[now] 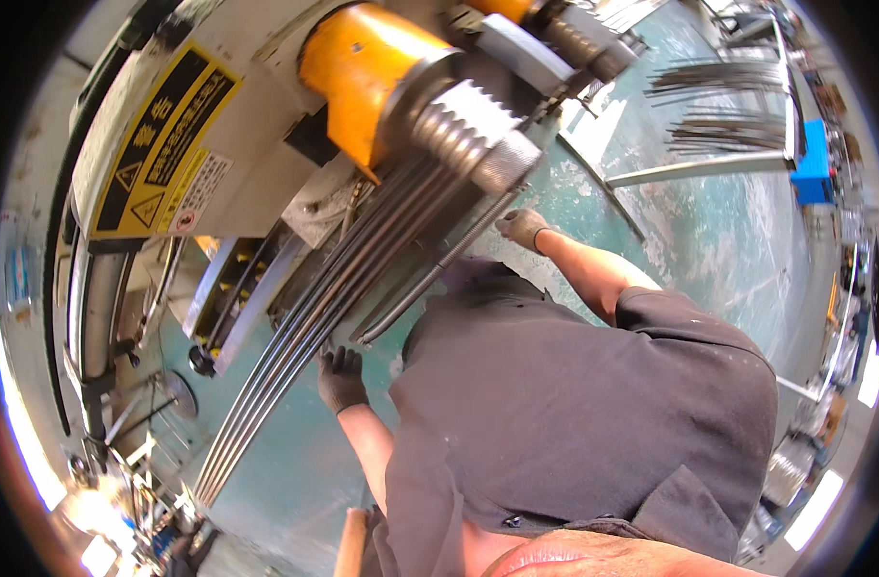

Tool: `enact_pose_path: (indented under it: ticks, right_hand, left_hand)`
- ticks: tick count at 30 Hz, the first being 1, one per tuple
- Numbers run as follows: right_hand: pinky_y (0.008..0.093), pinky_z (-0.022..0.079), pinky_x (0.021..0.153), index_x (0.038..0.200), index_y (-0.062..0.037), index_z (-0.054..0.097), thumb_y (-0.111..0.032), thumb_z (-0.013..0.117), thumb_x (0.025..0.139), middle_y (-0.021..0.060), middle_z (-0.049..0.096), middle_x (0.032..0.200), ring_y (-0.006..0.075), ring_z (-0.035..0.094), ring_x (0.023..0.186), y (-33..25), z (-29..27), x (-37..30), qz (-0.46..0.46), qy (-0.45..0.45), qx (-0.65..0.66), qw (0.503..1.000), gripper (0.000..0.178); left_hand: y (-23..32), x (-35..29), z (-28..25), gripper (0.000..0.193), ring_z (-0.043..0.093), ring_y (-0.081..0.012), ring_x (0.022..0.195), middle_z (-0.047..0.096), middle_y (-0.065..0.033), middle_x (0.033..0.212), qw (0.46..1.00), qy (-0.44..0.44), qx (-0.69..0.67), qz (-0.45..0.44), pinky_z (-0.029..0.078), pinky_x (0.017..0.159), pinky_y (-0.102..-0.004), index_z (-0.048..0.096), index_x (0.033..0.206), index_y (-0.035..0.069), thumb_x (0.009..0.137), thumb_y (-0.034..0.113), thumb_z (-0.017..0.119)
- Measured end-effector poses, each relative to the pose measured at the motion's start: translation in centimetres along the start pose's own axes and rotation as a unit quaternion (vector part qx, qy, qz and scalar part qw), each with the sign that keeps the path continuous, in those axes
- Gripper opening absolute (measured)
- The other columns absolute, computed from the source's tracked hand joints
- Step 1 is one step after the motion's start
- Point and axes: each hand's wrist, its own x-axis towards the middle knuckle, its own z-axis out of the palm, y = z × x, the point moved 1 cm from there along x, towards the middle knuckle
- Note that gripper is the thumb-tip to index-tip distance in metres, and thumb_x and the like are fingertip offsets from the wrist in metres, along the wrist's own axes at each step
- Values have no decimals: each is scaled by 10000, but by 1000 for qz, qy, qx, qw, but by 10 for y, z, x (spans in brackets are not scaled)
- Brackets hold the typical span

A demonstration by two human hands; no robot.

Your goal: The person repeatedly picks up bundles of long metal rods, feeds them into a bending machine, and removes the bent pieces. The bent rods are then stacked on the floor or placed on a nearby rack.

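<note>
You stand on a green floor (718,240) with worn white patches. Your left hand (340,377) grips the long rods (314,322) running down from the yellow machine (363,72). Your right hand (522,228) grips one thin rod (430,274). More rods (723,106) lie farther off.

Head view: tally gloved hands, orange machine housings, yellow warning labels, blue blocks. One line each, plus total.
Gloved hands: 2, left hand and right hand, both at the steel rods
Orange housings: 2, one cut off at the top
Yellow warning label: 1
Blue block: 1
Total: 6
</note>
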Motion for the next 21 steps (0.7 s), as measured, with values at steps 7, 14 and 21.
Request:
enact_pose_path:
  ticks: [7,14,21]
  right_hand:
    - [440,558,971,1092,-51,807,-469,630,915,179,794,1046,346,751,1042,48,-6,-87,-12,13,2,1000,487]
    - [421,549,948,1094,-35,797,-423,644,917,192,786,1030,341,745,1006,45,-63,-123,-40,163,128,978,454]
    - [310,544,864,1264,25,717,-312,704,1003,100,773,1073,146,690,969,-72,-158,-158,-206,286,427,833,426]
  left_hand:
    - [-5,-9,64,293,657,-310,970,705,-153,1136,999,24,24,-11,558,869,-471,616,1282,44,1103,256,522]
    - [-44,-33,98,229,465,-229,772,483,-52,829,992,-100,-16,-81,449,738,-384,550,913,143,1072,305,522]
    - [32,-93,137,311,604,-310,1150,657,-157,1171,991,-59,-66,98,508,982,-424,618,1256,50,1089,290,511]
